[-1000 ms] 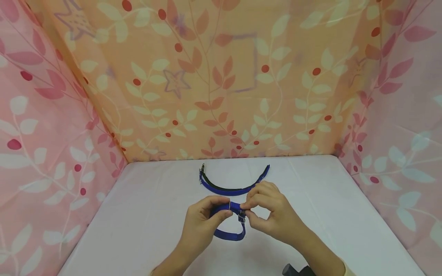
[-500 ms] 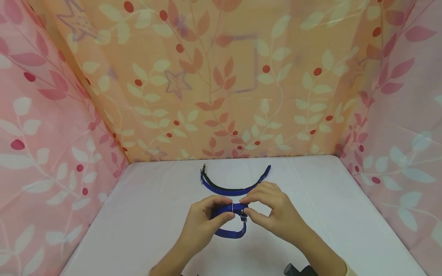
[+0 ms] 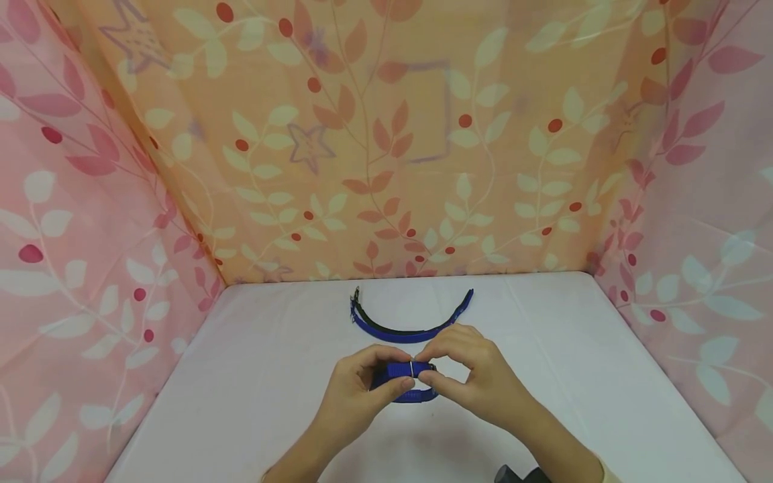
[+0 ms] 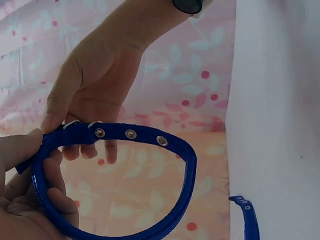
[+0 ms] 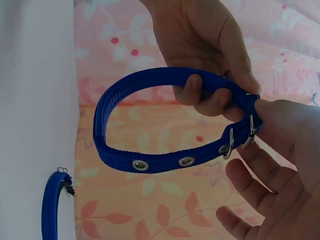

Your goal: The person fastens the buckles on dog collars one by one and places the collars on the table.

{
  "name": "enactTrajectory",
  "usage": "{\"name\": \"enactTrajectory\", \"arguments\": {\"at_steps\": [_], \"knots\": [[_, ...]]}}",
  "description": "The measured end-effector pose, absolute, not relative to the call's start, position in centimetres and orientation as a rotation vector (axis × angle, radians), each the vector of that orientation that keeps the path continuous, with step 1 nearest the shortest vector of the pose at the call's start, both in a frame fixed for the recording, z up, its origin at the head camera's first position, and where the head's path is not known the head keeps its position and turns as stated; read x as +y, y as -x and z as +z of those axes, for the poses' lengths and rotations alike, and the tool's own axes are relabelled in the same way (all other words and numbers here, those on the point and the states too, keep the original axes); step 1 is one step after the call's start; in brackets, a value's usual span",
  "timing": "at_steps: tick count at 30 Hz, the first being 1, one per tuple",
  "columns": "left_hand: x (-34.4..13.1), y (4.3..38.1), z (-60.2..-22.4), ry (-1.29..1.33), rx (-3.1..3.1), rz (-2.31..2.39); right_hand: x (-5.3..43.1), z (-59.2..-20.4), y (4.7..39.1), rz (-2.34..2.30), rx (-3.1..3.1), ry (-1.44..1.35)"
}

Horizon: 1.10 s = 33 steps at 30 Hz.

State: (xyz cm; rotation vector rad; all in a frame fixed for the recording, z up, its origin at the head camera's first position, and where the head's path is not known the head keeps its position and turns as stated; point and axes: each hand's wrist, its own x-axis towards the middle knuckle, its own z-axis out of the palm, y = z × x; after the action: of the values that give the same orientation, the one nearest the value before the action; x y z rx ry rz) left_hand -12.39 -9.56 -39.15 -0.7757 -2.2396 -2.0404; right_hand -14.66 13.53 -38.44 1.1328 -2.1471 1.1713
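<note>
A blue dog collar [image 3: 417,396] with metal eyelets, a buckle and a D-ring is closed into a loop, held up above the table. My left hand [image 3: 362,389] pinches its strap between thumb and forefinger, beside a thin metal loop. My right hand [image 3: 477,369] pinches the strap just right of that loop, the fingertips of both hands nearly touching. In the right wrist view, the eyelets and D-ring of the collar [image 5: 162,164] hang below the left hand [image 5: 205,55]. The right hand [image 4: 100,80] reaches in from above in the left wrist view.
Another blue collar [image 3: 398,337], dark on its inner side, lies curved on the white table [image 3: 241,402] behind the hands. A dark cylindrical object [image 3: 519,475] shows at the bottom edge, near the right forearm. Patterned cloth walls [image 3: 386,201] enclose the back and sides.
My right fingers have moved left, closer to the left fingertips and the metal loop. The held collar has tilted, so its lower part now sits higher. The collar behind stays put.
</note>
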Motion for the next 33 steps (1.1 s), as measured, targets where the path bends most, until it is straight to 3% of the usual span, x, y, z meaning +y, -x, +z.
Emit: {"name": "enactTrajectory", "arguments": {"at_steps": [19, 33], "knots": [[-11.4, 12.7, -38.4, 0.983, -2.015, -1.935, 15.4, -37.8, 15.2, 0.969, -2.226, -1.196], [-12.8, 13.0, -37.5, 0.905, -2.217, -1.601, 15.5, -37.5, 15.8, 0.943, -1.998, -1.188]]}}
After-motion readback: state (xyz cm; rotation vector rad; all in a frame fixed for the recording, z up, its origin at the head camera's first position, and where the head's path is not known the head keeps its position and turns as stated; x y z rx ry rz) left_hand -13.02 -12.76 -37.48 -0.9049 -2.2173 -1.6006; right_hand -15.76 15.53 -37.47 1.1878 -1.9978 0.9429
